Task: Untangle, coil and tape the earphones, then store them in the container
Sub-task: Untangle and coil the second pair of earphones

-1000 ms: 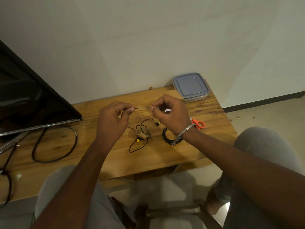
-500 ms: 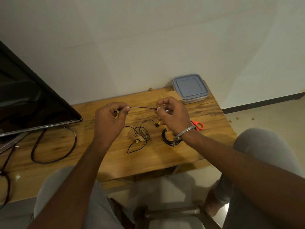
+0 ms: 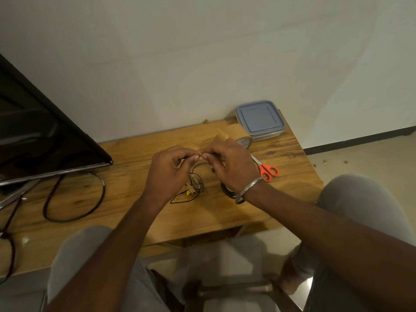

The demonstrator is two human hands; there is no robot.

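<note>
Both hands are up over the middle of the bench [image 3: 281,154], fingertips all but touching. Your left hand [image 3: 173,171] and right hand [image 3: 231,167] each have a narrow grip, thumb against forefinger. They pinch the cord [image 3: 197,165] of the earphones [image 3: 195,186] on one short stretch between them. That stretch runs left to right, parallel to the bench's near edge. Too little of it shows to say whether it is taut.

The bulk of the earphones lies on the bench in a loose tangle with yellow bits in it. It sits below the grips, toward the near edge and on your left hand's side, so left is the nearer hand. The cord arcs down from the pinch into it.

Judgement: untangling is not finished and no coil is formed. The next move turns on that slack. The tangle is on the near side of the pinch, so drawing the hands apart along the left-right line would lift it toward you. Watch for a knot tightening.

- Container [image 3: 260,119]: lid on, at the far right corner.
- Tape [image 3: 242,137]: just beside the container, on its nearer side.
- Scissors [image 3: 267,172]: near the right edge, just right of your right wrist.
- Black ring [image 3: 226,191]: half hidden under that wrist; cannot tell what it is.
</note>
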